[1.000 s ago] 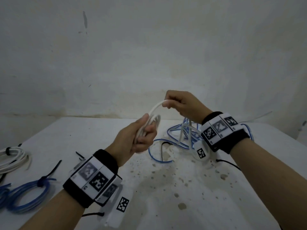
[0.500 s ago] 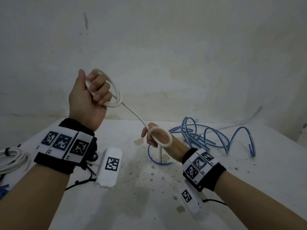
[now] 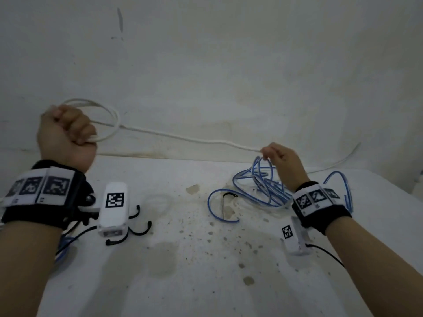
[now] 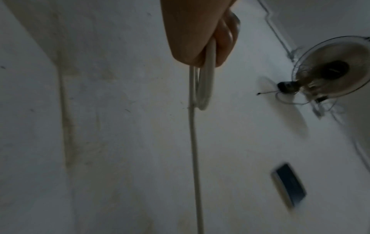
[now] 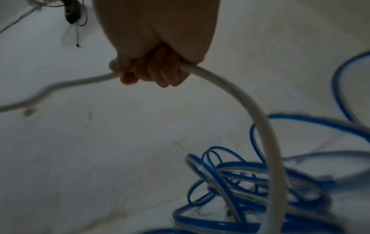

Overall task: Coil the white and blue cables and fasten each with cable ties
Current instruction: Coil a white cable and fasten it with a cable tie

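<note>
- The white cable (image 3: 183, 138) is held in the air above the table (image 3: 206, 271): its loops are clenched in the left hand (image 3: 66, 131), its span pinched by the right hand (image 3: 281, 159).
- The blue cable (image 3: 263, 188) lies tangled beneath; it could be snagged and dragged.
- The loops could be sprung if the fist is loosened.

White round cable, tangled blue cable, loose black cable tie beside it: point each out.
White round cable (image 3: 183, 138), head view, on the stretched span between the hands.
Tangled blue cable (image 3: 263, 193), head view, on its heaped loops.
Loose black cable tie (image 3: 223, 207), head view, on its upright strap.
</note>
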